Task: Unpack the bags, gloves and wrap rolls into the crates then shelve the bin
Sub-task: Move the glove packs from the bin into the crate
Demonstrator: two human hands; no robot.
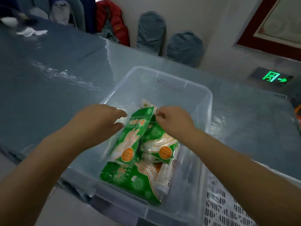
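Note:
A clear plastic bin stands on the blue-covered table in front of me. Several green glove packs lie inside it. One glove pack is tilted up out of the pile. My right hand pinches the top corner of that pack. My left hand is open, fingers spread, touching the pack's left edge. A second glove pack lies beside it, and a third glove pack lies flat nearer to me. A white packet peeks out behind them.
A white perforated crate sits at the lower right, next to the bin. The blue table cover stretches to the left and back. Two chair backs stand against the far wall. A red jacket hangs at the back.

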